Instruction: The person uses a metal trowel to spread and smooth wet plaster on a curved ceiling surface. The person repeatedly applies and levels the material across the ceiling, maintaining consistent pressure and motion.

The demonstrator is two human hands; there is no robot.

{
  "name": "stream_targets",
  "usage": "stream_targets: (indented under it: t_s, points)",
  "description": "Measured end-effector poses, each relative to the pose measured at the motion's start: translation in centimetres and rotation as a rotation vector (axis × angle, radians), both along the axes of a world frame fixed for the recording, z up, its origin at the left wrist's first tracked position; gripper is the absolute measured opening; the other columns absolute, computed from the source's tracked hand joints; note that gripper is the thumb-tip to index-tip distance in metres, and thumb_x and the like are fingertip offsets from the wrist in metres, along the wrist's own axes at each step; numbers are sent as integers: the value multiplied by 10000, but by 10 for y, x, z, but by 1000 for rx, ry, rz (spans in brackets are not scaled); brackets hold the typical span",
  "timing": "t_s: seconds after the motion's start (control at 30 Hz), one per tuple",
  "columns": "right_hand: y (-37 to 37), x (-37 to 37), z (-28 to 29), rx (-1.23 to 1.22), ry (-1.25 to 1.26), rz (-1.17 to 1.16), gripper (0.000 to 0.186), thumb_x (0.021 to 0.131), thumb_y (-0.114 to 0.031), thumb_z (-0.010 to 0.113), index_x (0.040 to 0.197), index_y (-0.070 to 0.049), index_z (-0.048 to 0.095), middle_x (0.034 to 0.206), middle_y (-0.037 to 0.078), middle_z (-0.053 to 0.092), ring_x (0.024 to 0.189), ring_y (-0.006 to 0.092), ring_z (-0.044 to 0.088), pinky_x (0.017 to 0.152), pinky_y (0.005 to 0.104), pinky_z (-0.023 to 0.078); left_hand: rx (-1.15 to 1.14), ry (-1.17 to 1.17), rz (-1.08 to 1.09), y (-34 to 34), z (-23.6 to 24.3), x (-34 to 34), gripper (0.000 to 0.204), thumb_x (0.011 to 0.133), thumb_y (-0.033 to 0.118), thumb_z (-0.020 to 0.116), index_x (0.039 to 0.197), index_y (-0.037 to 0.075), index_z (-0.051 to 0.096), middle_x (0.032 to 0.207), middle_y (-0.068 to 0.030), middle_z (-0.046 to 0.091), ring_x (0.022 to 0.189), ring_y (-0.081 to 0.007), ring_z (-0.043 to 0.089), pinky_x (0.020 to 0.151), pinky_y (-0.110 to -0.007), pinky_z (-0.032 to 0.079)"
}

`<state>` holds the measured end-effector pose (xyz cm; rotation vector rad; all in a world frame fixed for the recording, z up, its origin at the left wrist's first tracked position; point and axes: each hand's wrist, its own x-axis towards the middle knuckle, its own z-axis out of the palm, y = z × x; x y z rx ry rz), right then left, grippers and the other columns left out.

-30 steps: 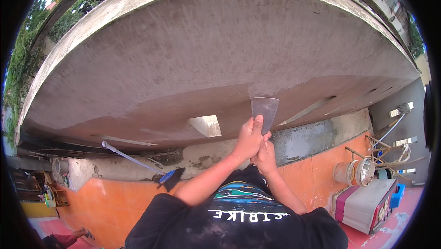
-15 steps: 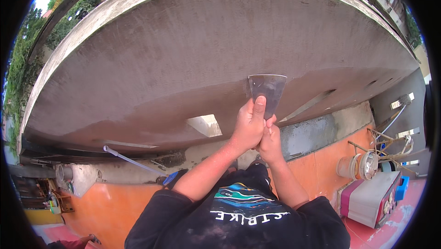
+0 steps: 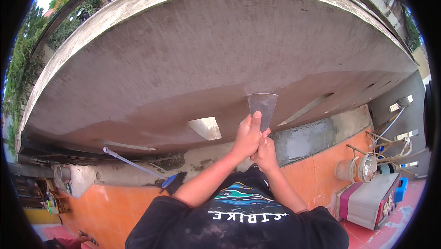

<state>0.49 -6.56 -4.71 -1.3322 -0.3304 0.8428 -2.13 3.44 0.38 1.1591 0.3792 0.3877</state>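
Note:
A wide-bladed scraper (image 3: 266,103) points away from me, its broad edge against or very close to the grey wall (image 3: 206,42). My left hand (image 3: 247,135) is closed round its handle, the thumb lying along the base of the blade. Just below and to the right, my right hand (image 3: 266,153) is also closed on the handle, which the fingers mostly hide. Around the blade the wall's lower band looks darker, with a paler patch right above the edge. A slot-like opening (image 3: 209,128) pierces the wall left of my hands.
A blue-headed broom (image 3: 133,161) leans at the left. Orange flooring (image 3: 115,203) runs behind a grey strip at the wall's foot. On the right stand buckets (image 3: 366,168), a white-and-purple box (image 3: 367,200) and a long-handled brush (image 3: 390,125). Part of another person (image 3: 71,242) shows lower left.
Both hands have drawn the scraper down the wall toward me. A paler patch now shows above the blade, where it was before.

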Motion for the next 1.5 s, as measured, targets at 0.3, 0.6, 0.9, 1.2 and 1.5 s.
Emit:
stream_targets:
  t_s: [0.3, 0.6, 0.9, 1.2, 1.5]
  points:
    - [-2, 3, -5, 45, -9, -25, 446, 1054, -362, 381, 813, -40, 572, 582, 14, 537, 463, 83, 509, 438, 230, 415, -6, 15, 24, -5, -4, -2, 500, 1006, 557, 363, 985, 66, 457, 655, -18, 538, 489, -68, 507, 402, -217, 412]
    - [-14, 1, -19, -1, 65, -21, 448, 1054, -360, 377, 789, -51, 563, 549, 6, 516, 442, 78, 484, 422, 230, 393, -29, 56, 13, -13, -24, -1, 505, 1005, 563, 359, 972, 68, 455, 661, -29, 551, 526, -79, 545, 451, -229, 446]
    - [-5, 6, -21, 33, -22, -25, 484, 1051, -410, 361, 789, -53, 554, 533, -1, 502, 447, 77, 488, 429, 229, 402, 68, 34, 78, -13, -23, 4, 528, 1001, 571, 365, 914, 61, 468, 650, -15, 548, 539, -64, 522, 476, -221, 434]
    - [0, 25, 15, 123, -145, 48, 502, 1041, -447, 371, 796, -49, 554, 557, 6, 515, 477, 83, 515, 442, 229, 409, 185, -63, 66, -4, 16, 15, 515, 1005, 565, 358, 941, 69, 481, 666, -13, 550, 562, -57, 523, 505, -222, 440]
    - [0, 17, 8, 162, -224, -55, 508, 1031, -489, 359, 902, -47, 573, 577, 15, 518, 442, 84, 484, 407, 231, 396, 179, -188, 109, -6, 3, 11, 561, 983, 603, 367, 1011, 59, 499, 655, -23, 544, 535, -79, 558, 451, -226, 448]
